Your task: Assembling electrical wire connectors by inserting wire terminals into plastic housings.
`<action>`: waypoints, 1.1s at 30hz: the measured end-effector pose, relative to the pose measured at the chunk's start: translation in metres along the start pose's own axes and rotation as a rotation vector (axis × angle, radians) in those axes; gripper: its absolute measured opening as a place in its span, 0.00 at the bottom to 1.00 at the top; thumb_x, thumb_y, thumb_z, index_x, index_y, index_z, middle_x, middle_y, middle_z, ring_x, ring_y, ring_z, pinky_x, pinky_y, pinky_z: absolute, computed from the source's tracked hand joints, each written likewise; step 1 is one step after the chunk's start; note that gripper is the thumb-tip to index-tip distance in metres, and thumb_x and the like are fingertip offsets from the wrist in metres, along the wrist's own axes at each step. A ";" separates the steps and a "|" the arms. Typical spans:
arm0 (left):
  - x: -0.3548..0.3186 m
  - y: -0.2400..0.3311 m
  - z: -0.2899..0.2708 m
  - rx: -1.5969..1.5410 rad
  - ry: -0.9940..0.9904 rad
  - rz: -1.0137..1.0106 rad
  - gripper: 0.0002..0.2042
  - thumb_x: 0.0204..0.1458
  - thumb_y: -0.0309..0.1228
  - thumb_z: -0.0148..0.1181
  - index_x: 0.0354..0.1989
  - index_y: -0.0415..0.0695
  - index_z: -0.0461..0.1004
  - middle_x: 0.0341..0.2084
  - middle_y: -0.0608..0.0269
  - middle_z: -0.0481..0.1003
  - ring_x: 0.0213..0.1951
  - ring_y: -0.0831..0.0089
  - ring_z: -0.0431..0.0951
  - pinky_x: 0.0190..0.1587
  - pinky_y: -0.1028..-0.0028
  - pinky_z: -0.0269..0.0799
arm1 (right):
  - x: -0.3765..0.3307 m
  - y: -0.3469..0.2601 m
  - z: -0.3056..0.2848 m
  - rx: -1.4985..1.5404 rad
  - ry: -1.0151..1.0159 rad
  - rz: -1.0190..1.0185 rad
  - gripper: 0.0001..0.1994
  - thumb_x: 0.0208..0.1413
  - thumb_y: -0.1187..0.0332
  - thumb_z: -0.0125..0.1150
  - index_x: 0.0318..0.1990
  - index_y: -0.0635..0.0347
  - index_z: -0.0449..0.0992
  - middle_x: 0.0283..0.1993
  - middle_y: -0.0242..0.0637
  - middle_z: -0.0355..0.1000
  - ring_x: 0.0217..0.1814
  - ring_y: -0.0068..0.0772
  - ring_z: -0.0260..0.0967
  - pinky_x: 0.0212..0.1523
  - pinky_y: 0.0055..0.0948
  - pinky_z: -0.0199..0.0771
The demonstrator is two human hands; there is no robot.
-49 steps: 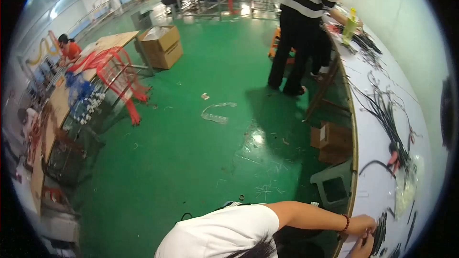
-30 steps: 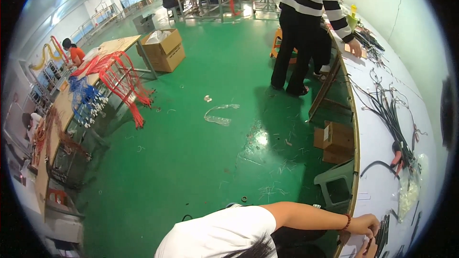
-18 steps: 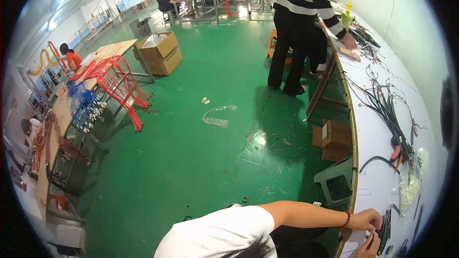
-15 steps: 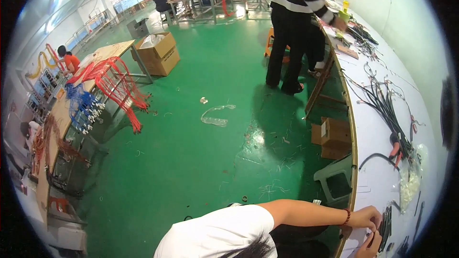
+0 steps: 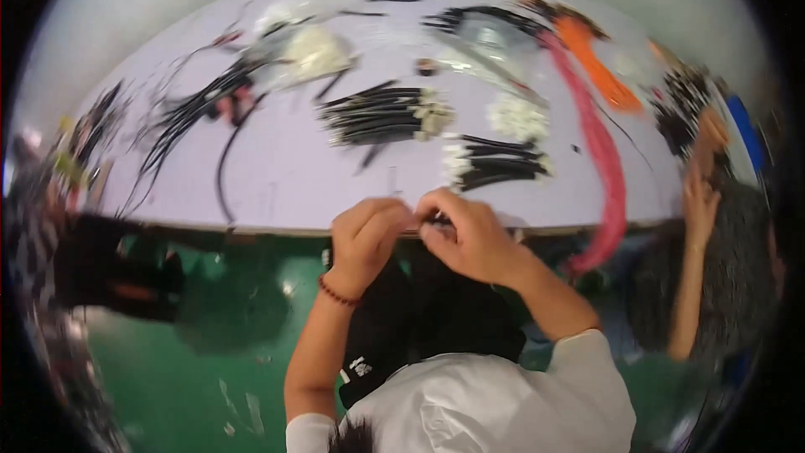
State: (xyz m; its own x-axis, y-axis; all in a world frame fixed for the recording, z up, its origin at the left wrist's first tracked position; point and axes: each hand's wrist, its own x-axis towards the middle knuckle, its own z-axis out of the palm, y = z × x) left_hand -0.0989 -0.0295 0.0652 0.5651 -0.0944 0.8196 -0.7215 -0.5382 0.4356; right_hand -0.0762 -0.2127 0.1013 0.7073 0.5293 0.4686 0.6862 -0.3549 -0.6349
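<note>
My left hand [image 5: 369,239], with a beaded bracelet at its wrist, and my right hand [image 5: 470,235] meet at the table's near edge. The fingers of both are bent and pinched close together. A small dark bit shows at the right fingertips, but blur hides what it is. Just beyond my right hand lies a bundle of short black cables [image 5: 503,164] with white connectors at both ends. Farther off and to the left rests a larger stack of black cables [image 5: 377,122] with pale ends at its right. A heap of white connectors [image 5: 520,119] sits beside them.
On the white table [image 5: 289,176], a bag of cream connectors [image 5: 314,54], long black cables [image 5: 197,109] and a red-handled tool [image 5: 235,103] lie left. A pink-red strip [image 5: 599,151] hangs over the edge near an orange bundle [image 5: 595,59]. A co-worker's forearm [image 5: 694,235] is at right.
The view has swung from the room's floor and far benches to the table straight ahead. Both hands, earlier at the lower right, now show in the middle, still close together.
</note>
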 end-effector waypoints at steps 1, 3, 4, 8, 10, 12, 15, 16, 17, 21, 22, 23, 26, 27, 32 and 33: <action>0.003 0.007 0.007 0.020 -0.046 0.135 0.09 0.37 0.22 0.62 0.30 0.44 0.76 0.28 0.62 0.77 0.29 0.66 0.79 0.29 0.73 0.75 | -0.019 -0.003 -0.007 0.248 -0.008 0.137 0.08 0.53 0.75 0.57 0.40 0.61 0.70 0.31 0.34 0.69 0.30 0.26 0.68 0.31 0.26 0.69; 0.008 0.024 0.025 -0.067 -0.138 0.207 0.08 0.36 0.22 0.63 0.28 0.43 0.77 0.28 0.63 0.76 0.29 0.67 0.79 0.29 0.72 0.75 | -0.056 0.000 -0.020 0.729 -0.003 0.381 0.05 0.58 0.75 0.55 0.41 0.64 0.70 0.33 0.29 0.70 0.36 0.18 0.67 0.37 0.20 0.68; 0.008 0.030 0.035 -0.092 -0.214 0.254 0.08 0.35 0.22 0.64 0.27 0.43 0.77 0.28 0.63 0.76 0.30 0.67 0.78 0.30 0.72 0.74 | -0.072 0.003 -0.026 0.715 0.025 0.398 0.05 0.58 0.75 0.55 0.41 0.64 0.70 0.33 0.29 0.70 0.36 0.18 0.67 0.37 0.20 0.68; 0.007 0.049 0.063 -0.253 -0.326 0.251 0.09 0.35 0.24 0.65 0.28 0.45 0.78 0.28 0.63 0.76 0.31 0.67 0.79 0.31 0.72 0.75 | -0.119 0.010 -0.040 0.596 0.157 0.436 0.05 0.57 0.74 0.56 0.39 0.64 0.71 0.30 0.31 0.71 0.29 0.16 0.67 0.31 0.16 0.67; 0.004 0.059 0.076 -0.392 -0.296 0.153 0.09 0.36 0.21 0.67 0.29 0.43 0.78 0.28 0.60 0.77 0.32 0.65 0.79 0.34 0.73 0.74 | -0.125 0.001 -0.052 0.670 0.196 0.530 0.04 0.56 0.74 0.57 0.37 0.64 0.71 0.31 0.29 0.70 0.31 0.15 0.67 0.32 0.17 0.67; 0.005 0.073 0.083 -0.449 -0.349 -0.172 0.12 0.40 0.17 0.66 0.36 0.40 0.76 0.31 0.58 0.77 0.34 0.68 0.79 0.37 0.75 0.75 | -0.127 0.003 -0.055 0.723 0.293 0.503 0.04 0.55 0.76 0.56 0.37 0.64 0.71 0.31 0.30 0.69 0.30 0.15 0.66 0.30 0.16 0.66; -0.014 0.078 0.088 -0.777 -0.335 -0.507 0.17 0.46 0.14 0.61 0.46 0.36 0.71 0.36 0.56 0.76 0.36 0.72 0.78 0.42 0.75 0.75 | -0.137 0.004 -0.051 0.754 0.316 0.508 0.04 0.55 0.76 0.56 0.37 0.64 0.71 0.31 0.30 0.69 0.30 0.14 0.66 0.30 0.16 0.66; -0.019 0.078 0.089 -0.898 -0.311 -0.608 0.18 0.48 0.14 0.60 0.49 0.36 0.69 0.37 0.57 0.75 0.37 0.73 0.77 0.43 0.75 0.75 | -0.139 0.004 -0.050 0.718 0.341 0.486 0.04 0.55 0.75 0.56 0.37 0.64 0.71 0.30 0.29 0.70 0.30 0.14 0.65 0.30 0.16 0.65; -0.022 0.078 0.088 -0.943 -0.323 -0.653 0.17 0.49 0.15 0.60 0.48 0.35 0.68 0.36 0.57 0.75 0.38 0.73 0.77 0.44 0.75 0.75 | -0.141 0.004 -0.049 0.682 0.367 0.465 0.04 0.55 0.75 0.57 0.37 0.64 0.71 0.30 0.29 0.70 0.30 0.13 0.65 0.30 0.15 0.65; -0.027 0.087 0.086 -0.986 -0.327 -0.690 0.15 0.50 0.15 0.59 0.46 0.34 0.69 0.36 0.57 0.75 0.38 0.73 0.77 0.43 0.75 0.75 | -0.146 0.007 -0.044 0.562 0.411 0.381 0.04 0.55 0.75 0.58 0.37 0.64 0.71 0.30 0.28 0.70 0.29 0.12 0.64 0.28 0.15 0.64; -0.026 0.091 0.086 -0.991 -0.333 -0.709 0.12 0.50 0.16 0.59 0.44 0.34 0.70 0.35 0.57 0.75 0.38 0.73 0.77 0.43 0.75 0.75 | -0.147 0.007 -0.044 0.548 0.399 0.373 0.04 0.55 0.75 0.58 0.36 0.64 0.71 0.29 0.28 0.70 0.28 0.12 0.63 0.28 0.15 0.63; -0.025 0.094 0.085 -0.996 -0.340 -0.727 0.10 0.51 0.16 0.58 0.42 0.34 0.71 0.35 0.57 0.75 0.37 0.73 0.77 0.42 0.75 0.75 | -0.147 0.005 -0.044 0.533 0.388 0.366 0.04 0.55 0.75 0.58 0.36 0.64 0.71 0.29 0.28 0.70 0.28 0.11 0.63 0.27 0.14 0.63; -0.026 0.094 0.086 -1.010 -0.351 -0.702 0.06 0.52 0.17 0.57 0.38 0.33 0.73 0.34 0.58 0.75 0.36 0.73 0.77 0.42 0.76 0.75 | -0.148 0.003 -0.044 0.497 0.377 0.345 0.04 0.55 0.75 0.58 0.36 0.64 0.71 0.29 0.28 0.70 0.27 0.11 0.63 0.27 0.14 0.62; -0.026 0.094 0.086 -1.012 -0.351 -0.702 0.06 0.52 0.17 0.57 0.38 0.33 0.73 0.34 0.58 0.75 0.36 0.73 0.77 0.42 0.76 0.75 | -0.149 0.002 -0.044 0.496 0.377 0.345 0.04 0.55 0.75 0.58 0.36 0.64 0.71 0.29 0.28 0.70 0.27 0.11 0.63 0.27 0.14 0.62; -0.031 0.094 0.088 -0.926 -0.321 -0.594 0.05 0.53 0.17 0.56 0.37 0.33 0.74 0.33 0.57 0.75 0.35 0.74 0.76 0.41 0.77 0.74 | -0.148 0.001 -0.041 0.633 0.383 0.391 0.04 0.55 0.75 0.58 0.36 0.64 0.70 0.29 0.28 0.69 0.28 0.12 0.63 0.27 0.14 0.63; -0.031 0.095 0.088 -0.925 -0.317 -0.595 0.05 0.53 0.17 0.56 0.37 0.33 0.74 0.33 0.57 0.75 0.35 0.74 0.76 0.41 0.77 0.74 | -0.147 0.000 -0.040 0.633 0.379 0.390 0.04 0.55 0.75 0.58 0.36 0.64 0.70 0.29 0.28 0.69 0.28 0.12 0.63 0.27 0.14 0.63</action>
State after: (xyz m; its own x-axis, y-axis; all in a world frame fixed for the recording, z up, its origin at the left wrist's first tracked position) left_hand -0.1496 -0.1512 0.0482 0.8963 -0.3087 0.3185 -0.2499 0.2418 0.9376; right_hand -0.1732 -0.3211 0.0568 0.9613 0.1232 0.2463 0.2347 0.1012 -0.9668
